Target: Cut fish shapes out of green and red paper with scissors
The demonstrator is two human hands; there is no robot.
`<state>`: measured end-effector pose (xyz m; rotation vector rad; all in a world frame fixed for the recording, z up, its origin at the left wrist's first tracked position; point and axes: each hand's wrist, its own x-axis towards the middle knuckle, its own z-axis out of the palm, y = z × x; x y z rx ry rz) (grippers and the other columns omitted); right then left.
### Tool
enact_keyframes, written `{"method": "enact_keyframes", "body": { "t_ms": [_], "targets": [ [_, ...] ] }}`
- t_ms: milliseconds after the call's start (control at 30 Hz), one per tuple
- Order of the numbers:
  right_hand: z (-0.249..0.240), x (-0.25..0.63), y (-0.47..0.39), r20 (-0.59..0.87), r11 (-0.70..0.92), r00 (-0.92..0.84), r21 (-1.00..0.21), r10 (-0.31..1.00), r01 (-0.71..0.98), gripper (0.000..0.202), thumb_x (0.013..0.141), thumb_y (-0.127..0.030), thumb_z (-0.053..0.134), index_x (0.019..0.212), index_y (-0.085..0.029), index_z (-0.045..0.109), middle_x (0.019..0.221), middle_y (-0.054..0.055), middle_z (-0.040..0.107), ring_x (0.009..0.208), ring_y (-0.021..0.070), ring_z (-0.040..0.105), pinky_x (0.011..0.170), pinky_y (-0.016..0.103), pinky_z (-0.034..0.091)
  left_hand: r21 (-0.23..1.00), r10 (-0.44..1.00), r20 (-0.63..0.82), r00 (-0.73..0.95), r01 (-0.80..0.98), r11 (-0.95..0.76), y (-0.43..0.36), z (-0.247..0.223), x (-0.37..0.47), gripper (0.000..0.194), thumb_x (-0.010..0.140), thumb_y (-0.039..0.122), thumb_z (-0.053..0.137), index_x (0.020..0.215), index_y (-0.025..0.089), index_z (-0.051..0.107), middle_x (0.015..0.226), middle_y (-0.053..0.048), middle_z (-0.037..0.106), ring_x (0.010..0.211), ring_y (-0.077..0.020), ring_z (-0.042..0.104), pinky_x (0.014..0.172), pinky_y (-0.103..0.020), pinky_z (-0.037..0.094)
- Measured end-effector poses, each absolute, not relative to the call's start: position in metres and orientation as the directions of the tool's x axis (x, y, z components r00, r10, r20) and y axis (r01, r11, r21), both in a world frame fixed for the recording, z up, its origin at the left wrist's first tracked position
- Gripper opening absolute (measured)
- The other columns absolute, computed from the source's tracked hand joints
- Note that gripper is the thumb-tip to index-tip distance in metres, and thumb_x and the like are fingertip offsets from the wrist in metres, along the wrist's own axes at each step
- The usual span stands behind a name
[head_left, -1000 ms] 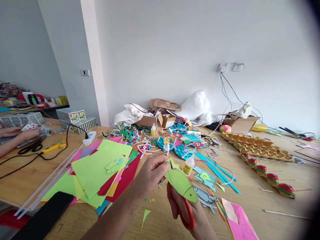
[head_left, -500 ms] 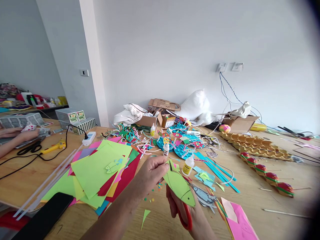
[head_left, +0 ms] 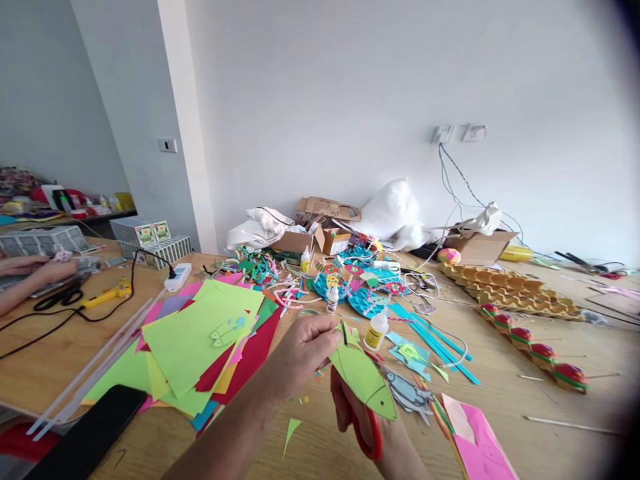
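My left hand (head_left: 316,341) pinches the tail end of a light green paper fish (head_left: 363,377), which has a drawn eye and gill line. Below the fish, my right hand (head_left: 345,407) is closed through the red handles of a pair of scissors (head_left: 371,437). The dark blade tip shows at the tail, just by my left fingers; the paper hides most of the blades. Grey-blue paper fish (head_left: 409,393) lie to the right of my right hand. A glue bottle (head_left: 377,330) stands behind the green fish. A thin green paper scrap (head_left: 290,435) rests on the table between my forearms.
Coloured paper sheets (head_left: 200,340) are piled at left, with a black phone (head_left: 95,437) in front. Pink paper (head_left: 485,440) lies at right, near egg-carton strips (head_left: 510,293). Craft clutter (head_left: 350,283) fills the back. Another person's hands (head_left: 45,270) are at far left by a yellow glue gun (head_left: 107,293).
The green fish has tilted slightly, its head end shifting a little right and down. My left hand has moved slightly right, and more of the blade tip shows at the tail.
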<state>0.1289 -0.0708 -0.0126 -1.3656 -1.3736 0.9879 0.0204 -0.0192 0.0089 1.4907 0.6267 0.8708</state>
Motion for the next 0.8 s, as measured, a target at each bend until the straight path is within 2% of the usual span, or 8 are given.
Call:
{"method": "enact_keyframes", "body": {
  "t_ms": [267, 467, 633, 800],
  "targets": [
    [-0.008, 0.128, -0.070, 0.143, 0.126, 0.064, -0.968, 0.988, 0.217, 0.053, 0.073, -0.047, 0.049, 0.031, -0.024, 0.027, 0.027, -0.005, 0.026, 0.027, 0.0072, 0.026, 0.030, 0.022, 0.032, 0.990, 0.802, 0.134, 0.582, -0.114, -0.083, -0.019, 0.006, 0.021, 0.028, 0.078, 0.036, 0.048, 0.060, 0.018, 0.036, 0.057, 0.006, 0.027, 0.047, -0.0053, 0.022, 0.042, -0.020, 0.017],
    [-0.005, 0.127, -0.071, 0.102, 0.082, 0.083, -0.974, 0.991, 0.211, 0.055, 0.072, -0.052, 0.049, 0.031, -0.024, 0.026, 0.027, -0.005, 0.025, 0.025, 0.0071, 0.026, 0.030, 0.023, 0.031, 0.989, 0.795, 0.145, 0.589, -0.113, -0.097, -0.019, 0.008, 0.020, 0.029, 0.079, 0.035, 0.047, 0.059, 0.018, 0.034, 0.055, 0.007, 0.025, 0.046, -0.0048, 0.019, 0.042, -0.020, 0.015],
    [-0.006, 0.126, -0.073, 0.051, 0.038, 0.066, -0.983, 0.996, 0.181, 0.052, 0.072, -0.050, 0.049, 0.034, -0.024, 0.025, 0.026, -0.006, 0.022, 0.026, 0.0081, 0.028, 0.028, 0.022, 0.029, 0.988, 0.788, 0.155, 0.595, -0.115, -0.107, -0.019, 0.010, 0.020, 0.030, 0.079, 0.034, 0.046, 0.058, 0.019, 0.031, 0.054, 0.008, 0.024, 0.044, -0.0044, 0.018, 0.042, -0.021, 0.014],
    [-0.018, 0.127, -0.071, 0.007, -0.005, 0.082, -0.989, 0.997, 0.146, 0.050, 0.070, -0.045, 0.054, 0.033, -0.024, 0.029, 0.025, -0.005, 0.030, 0.025, 0.0075, 0.029, 0.028, 0.021, 0.026, 0.987, 0.771, 0.160, 0.617, -0.099, -0.126, -0.018, 0.009, 0.020, 0.031, 0.079, 0.034, 0.046, 0.058, 0.019, 0.030, 0.053, 0.008, 0.023, 0.045, -0.0048, 0.020, 0.042, -0.020, 0.016]
  ]
}}
